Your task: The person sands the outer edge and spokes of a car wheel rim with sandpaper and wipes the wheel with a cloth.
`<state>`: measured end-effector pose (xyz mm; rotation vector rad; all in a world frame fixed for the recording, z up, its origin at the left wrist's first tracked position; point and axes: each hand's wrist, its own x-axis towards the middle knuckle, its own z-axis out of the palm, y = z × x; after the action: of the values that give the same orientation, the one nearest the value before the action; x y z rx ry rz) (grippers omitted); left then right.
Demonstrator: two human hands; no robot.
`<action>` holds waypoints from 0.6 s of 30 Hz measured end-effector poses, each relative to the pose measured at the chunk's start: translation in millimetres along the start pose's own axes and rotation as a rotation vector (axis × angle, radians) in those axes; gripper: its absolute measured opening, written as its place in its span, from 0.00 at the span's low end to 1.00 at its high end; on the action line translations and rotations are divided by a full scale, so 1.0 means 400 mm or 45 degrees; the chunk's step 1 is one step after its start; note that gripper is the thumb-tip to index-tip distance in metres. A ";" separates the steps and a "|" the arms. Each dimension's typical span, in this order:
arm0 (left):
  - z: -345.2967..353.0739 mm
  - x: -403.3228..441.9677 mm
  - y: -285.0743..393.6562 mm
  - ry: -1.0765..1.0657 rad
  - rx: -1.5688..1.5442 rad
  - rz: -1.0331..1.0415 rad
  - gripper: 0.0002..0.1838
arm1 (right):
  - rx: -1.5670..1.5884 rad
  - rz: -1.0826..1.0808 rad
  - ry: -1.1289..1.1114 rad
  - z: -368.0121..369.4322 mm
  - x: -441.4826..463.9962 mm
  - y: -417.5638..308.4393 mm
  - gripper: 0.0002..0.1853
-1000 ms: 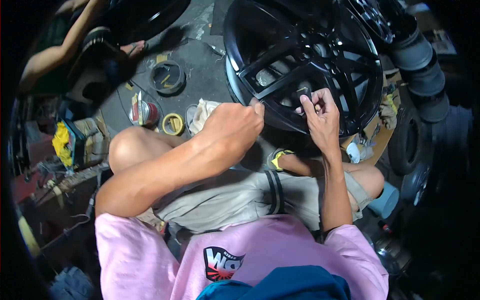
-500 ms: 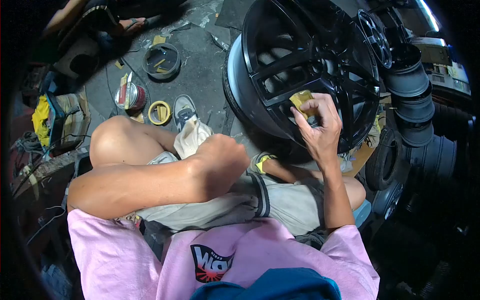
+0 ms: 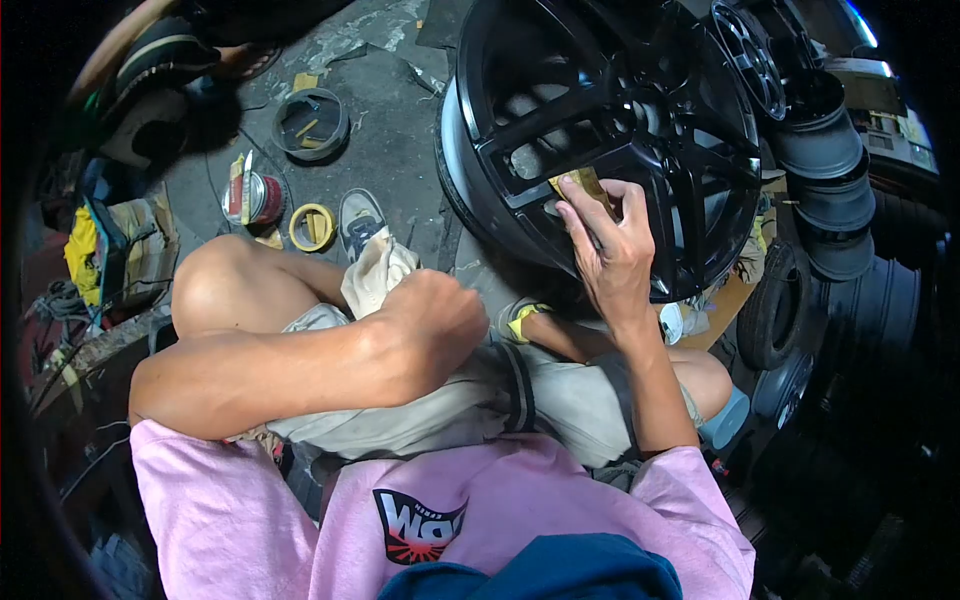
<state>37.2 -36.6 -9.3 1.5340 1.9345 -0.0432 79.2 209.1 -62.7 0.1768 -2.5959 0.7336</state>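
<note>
My right hand [image 3: 610,230] presses a small yellowish-brown pad [image 3: 582,184] against a spoke of the large black wheel rim [image 3: 540,125]. The rim leans in front of me, its spokes facing up toward me. Over my lap, my left hand [image 3: 435,315] is closed in a fist; its fingers are curled out of sight. A cream cloth [image 3: 378,272] lies just beyond that fist, and whether the fist grips it is hidden.
On the floor at the left are a round basin [image 3: 311,125], a red-labelled tin [image 3: 258,198] and a yellow tape roll [image 3: 312,227]. Stacked rims [image 3: 822,150] and a tire [image 3: 773,305] stand at the right. Another person's foot [image 3: 247,62] shows at the upper left.
The yellowish pad has come into view in my right hand and now lies flatter against the spoke. My left hand has drawn back from the rim toward my lap.
</note>
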 end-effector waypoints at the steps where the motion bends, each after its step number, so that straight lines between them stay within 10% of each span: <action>1: 0.000 0.002 -0.001 0.013 -0.005 -0.015 0.07 | -0.043 0.026 -0.045 -0.003 -0.004 0.000 0.20; 18: 0.001 -0.013 0.007 -0.006 0.026 0.033 0.07 | -0.143 -0.191 -0.169 0.009 -0.008 -0.027 0.25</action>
<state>40.3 -40.3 -6.1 1.5706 1.9154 -0.0552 83.1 198.1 -61.7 0.3930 -2.7047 0.5383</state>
